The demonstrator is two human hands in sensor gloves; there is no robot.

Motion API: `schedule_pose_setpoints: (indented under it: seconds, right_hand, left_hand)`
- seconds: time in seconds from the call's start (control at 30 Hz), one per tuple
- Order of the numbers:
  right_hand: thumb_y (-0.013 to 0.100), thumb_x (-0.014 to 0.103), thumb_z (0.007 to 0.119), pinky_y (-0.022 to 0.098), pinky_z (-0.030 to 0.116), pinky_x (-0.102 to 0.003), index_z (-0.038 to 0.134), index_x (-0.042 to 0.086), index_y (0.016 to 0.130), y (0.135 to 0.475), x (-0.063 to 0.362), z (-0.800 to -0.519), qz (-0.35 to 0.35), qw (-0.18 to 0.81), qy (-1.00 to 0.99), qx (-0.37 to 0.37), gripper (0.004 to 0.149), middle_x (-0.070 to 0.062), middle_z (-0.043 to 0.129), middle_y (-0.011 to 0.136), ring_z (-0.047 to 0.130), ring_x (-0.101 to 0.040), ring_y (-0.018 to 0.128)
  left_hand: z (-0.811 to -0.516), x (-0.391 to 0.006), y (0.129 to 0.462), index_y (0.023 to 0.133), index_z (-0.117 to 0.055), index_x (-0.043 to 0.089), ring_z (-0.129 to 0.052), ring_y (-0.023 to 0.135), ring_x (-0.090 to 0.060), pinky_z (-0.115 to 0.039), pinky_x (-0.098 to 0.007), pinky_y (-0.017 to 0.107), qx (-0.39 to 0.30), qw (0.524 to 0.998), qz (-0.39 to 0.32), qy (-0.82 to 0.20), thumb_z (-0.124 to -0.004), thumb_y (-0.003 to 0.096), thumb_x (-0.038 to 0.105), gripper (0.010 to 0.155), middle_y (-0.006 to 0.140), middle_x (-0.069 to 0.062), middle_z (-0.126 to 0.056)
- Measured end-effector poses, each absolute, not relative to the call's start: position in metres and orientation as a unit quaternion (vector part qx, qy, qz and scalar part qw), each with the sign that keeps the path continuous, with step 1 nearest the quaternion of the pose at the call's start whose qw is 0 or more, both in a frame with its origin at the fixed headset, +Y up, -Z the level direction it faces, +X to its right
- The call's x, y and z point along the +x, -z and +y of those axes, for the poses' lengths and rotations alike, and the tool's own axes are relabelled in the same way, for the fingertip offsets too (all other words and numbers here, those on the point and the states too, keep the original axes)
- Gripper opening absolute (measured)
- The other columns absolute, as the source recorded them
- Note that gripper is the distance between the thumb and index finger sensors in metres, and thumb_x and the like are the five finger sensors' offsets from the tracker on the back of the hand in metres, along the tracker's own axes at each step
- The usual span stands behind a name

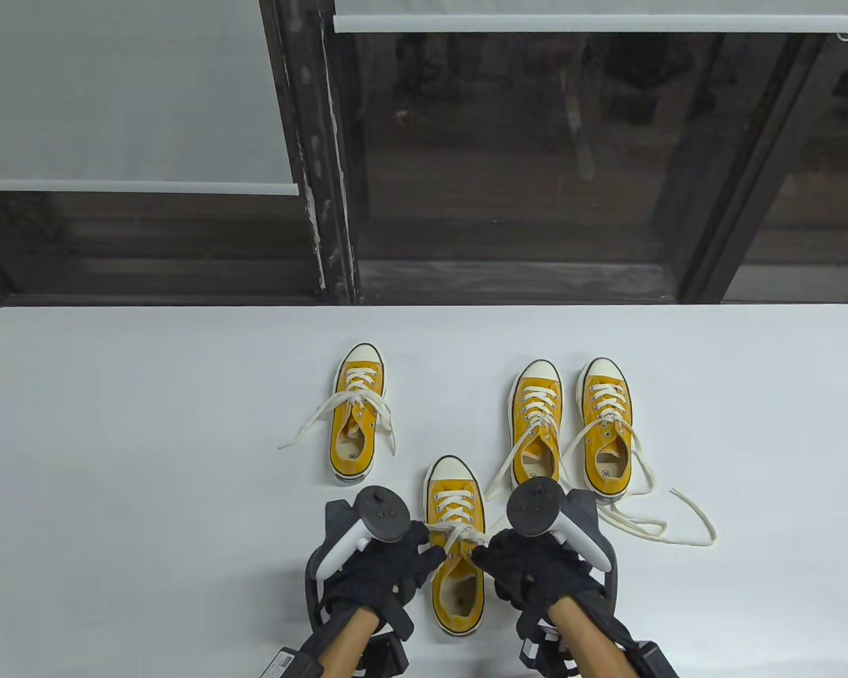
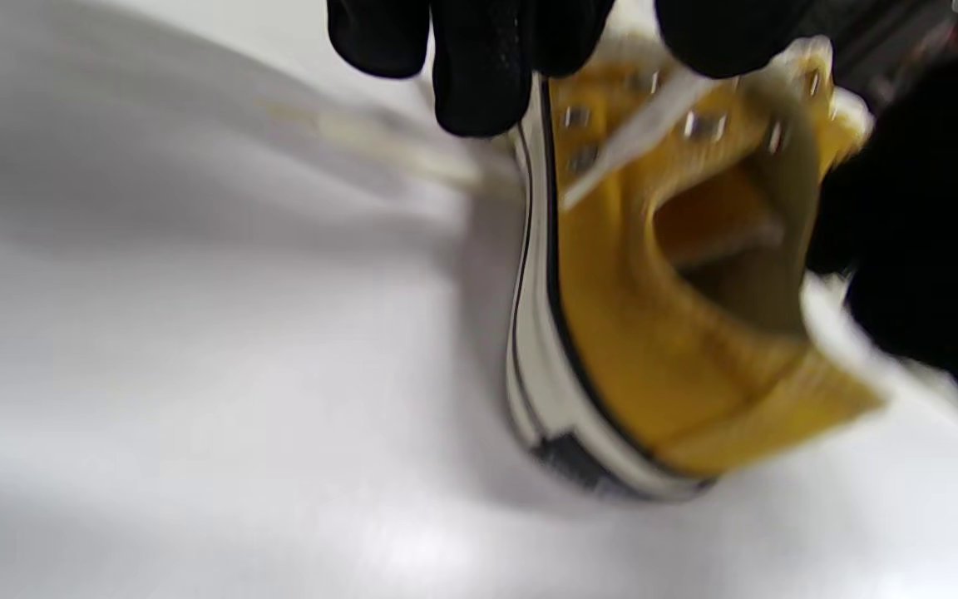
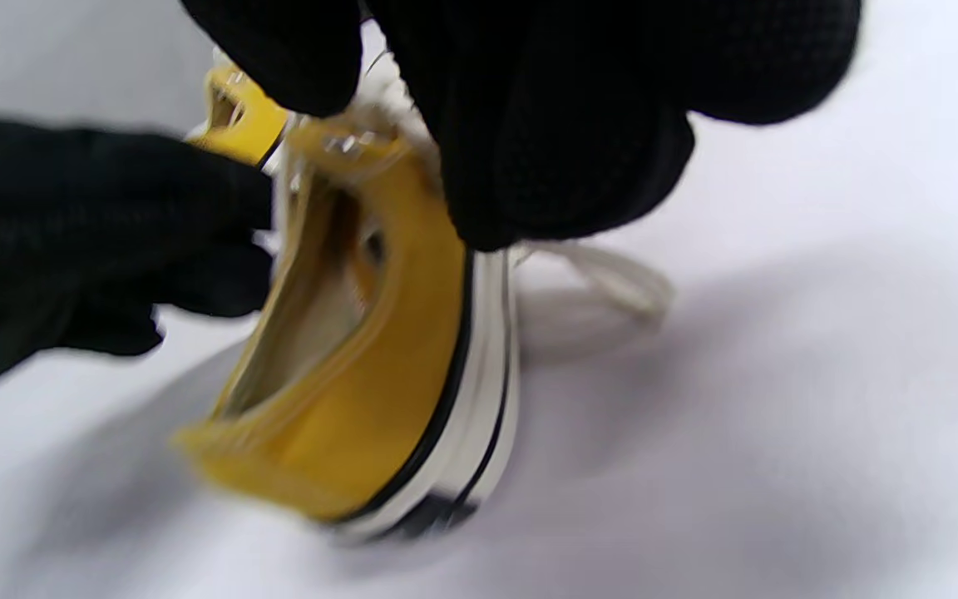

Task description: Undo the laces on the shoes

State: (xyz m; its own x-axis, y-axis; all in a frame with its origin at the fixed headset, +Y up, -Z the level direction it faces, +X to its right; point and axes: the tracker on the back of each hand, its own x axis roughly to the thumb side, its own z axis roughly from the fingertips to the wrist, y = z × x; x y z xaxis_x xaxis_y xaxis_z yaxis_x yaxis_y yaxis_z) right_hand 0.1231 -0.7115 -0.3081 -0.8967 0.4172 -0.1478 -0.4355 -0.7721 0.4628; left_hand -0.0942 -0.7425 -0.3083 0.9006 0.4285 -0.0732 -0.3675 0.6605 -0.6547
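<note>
Both hands work the nearest yellow low-top sneaker [image 1: 456, 544], which sits toe away from the person by the counter's near edge, about mid-width. Left hand [image 1: 381, 572]: fingers curled in at the shoe's left side, fingertips [image 2: 479, 75] on the upper eyelet area and touching the white lace [image 1: 459, 531]. Right hand [image 1: 537, 565]: fingers bent at the shoe's right side, fingertips [image 3: 562, 150] against the collar and lace. Hands close together w/ only the shoe's throat between them. Whether either one actually pinches the lace can't be told; wrist views too blurred.

Three more yellow sneakers farther in on the white counter [image 1: 148, 459]: one left of centre [image 1: 357, 417], lace ends loose and spread to both sides; a pair right of centre, left one [image 1: 536, 424] and right one [image 1: 608, 434], side by side, loose laces trailing toward the near-right.

Insoles carry a small round mark, not legible. No brand readable.
</note>
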Motion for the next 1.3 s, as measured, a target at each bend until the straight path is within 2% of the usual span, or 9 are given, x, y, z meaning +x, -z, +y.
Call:
schedule_pose_setpoints:
  seconds: [0.03,0.1,0.17,0.3,0.53,0.77,0.93,1.13,1.3]
  right_hand:
    - [0.065,0.050,0.063,0.046,0.079,-0.039,0.067,0.007,0.105,0.308,0.125,-0.711,0.236,0.220,-0.946,-0.022,0.059,-0.005,0.089,0.080,0.098,-0.018,0.052]
    - [0.066,0.050,0.061,0.060,0.072,-0.047,0.045,0.016,0.118,0.309,0.126,-0.715,0.237,0.226,-0.945,-0.007,0.064,-0.013,0.072,0.101,0.088,-0.027,0.077]
    - [0.067,0.048,0.059,0.068,0.064,-0.050,0.023,0.025,0.120,0.312,0.122,-0.725,0.278,0.245,-0.929,0.019,0.068,-0.014,0.052,0.113,0.074,-0.031,0.094]
    - [0.068,0.053,0.056,0.077,0.044,-0.059,0.004,0.037,0.117,0.311,0.115,-0.737,0.309,0.246,-0.918,0.033,0.072,-0.010,0.019,0.123,0.037,-0.040,0.112]
    - [0.067,0.060,0.050,0.078,0.040,-0.061,0.009,0.048,0.116,0.311,0.112,-0.741,0.304,0.266,-0.914,0.038,0.065,-0.013,0.011,0.122,0.030,-0.040,0.113]
    - [0.068,0.055,0.057,0.078,0.041,-0.061,0.024,0.049,0.116,0.312,0.104,-0.743,0.288,0.242,-0.926,0.031,0.059,-0.013,0.011,0.121,0.032,-0.040,0.111]
    - [0.068,0.055,0.059,0.078,0.041,-0.061,0.027,0.050,0.116,0.315,0.109,-0.745,0.293,0.258,-0.920,0.022,0.058,-0.009,0.012,0.121,0.031,-0.040,0.111]
    - [0.067,0.055,0.060,0.078,0.041,-0.061,0.029,0.049,0.116,0.315,0.109,-0.744,0.284,0.251,-0.925,0.022,0.057,-0.009,0.015,0.122,0.033,-0.041,0.111]
    - [0.067,0.055,0.060,0.077,0.042,-0.061,0.030,0.049,0.116,0.315,0.109,-0.745,0.282,0.255,-0.925,0.022,0.057,-0.010,0.015,0.122,0.035,-0.041,0.111]
  left_hand:
    - [-0.745,-0.089,0.307,0.119,-0.033,0.023,-0.031,0.118,-0.033,-0.017,-0.073,0.080,-0.357,0.909,-0.043,-0.212,-0.059,0.0604,0.061,0.074,0.119,-0.002,-0.053]
    - [-0.751,-0.079,0.304,0.116,-0.024,0.020,-0.027,0.118,-0.032,-0.015,-0.073,0.079,-0.353,0.919,-0.038,-0.169,-0.058,0.0617,0.060,0.075,0.116,-0.001,-0.048]
    - [-0.751,-0.070,0.302,0.111,-0.034,0.020,-0.039,0.115,-0.025,-0.021,-0.070,0.081,-0.325,0.939,-0.031,-0.108,-0.056,0.0625,0.055,0.063,0.103,0.004,-0.059]
    - [-0.745,-0.072,0.304,0.103,-0.055,0.024,-0.055,0.111,-0.018,-0.029,-0.066,0.084,-0.323,0.937,-0.035,-0.128,-0.052,0.0636,0.050,0.047,0.088,0.007,-0.076]
    - [-0.730,-0.100,0.314,0.099,-0.073,0.023,-0.065,0.106,-0.023,-0.033,-0.068,0.082,-0.348,0.893,-0.047,-0.283,-0.065,0.0612,0.045,0.044,0.083,0.001,-0.087]
    - [-0.696,-0.124,0.314,0.095,-0.079,0.021,-0.073,0.100,-0.023,-0.039,-0.068,0.080,-0.285,0.857,-0.083,-0.421,-0.068,0.0590,0.043,0.044,0.077,0.000,-0.092]
    - [-0.665,-0.154,0.307,0.098,-0.075,0.023,-0.069,0.103,-0.025,-0.038,-0.068,0.080,-0.174,0.717,-0.134,-0.662,-0.066,0.0606,0.043,0.044,0.084,0.001,-0.089]
    - [-0.628,-0.190,0.306,0.102,-0.068,0.031,-0.057,0.113,-0.028,-0.036,-0.067,0.082,-0.080,0.613,-0.179,-0.765,-0.061,0.0625,0.047,0.044,0.098,0.005,-0.082]
    - [-0.625,-0.215,0.302,0.105,-0.062,0.036,-0.042,0.120,-0.027,-0.028,-0.065,0.085,-0.012,0.525,-0.189,-0.830,-0.058,0.0638,0.049,0.044,0.114,0.004,-0.070]
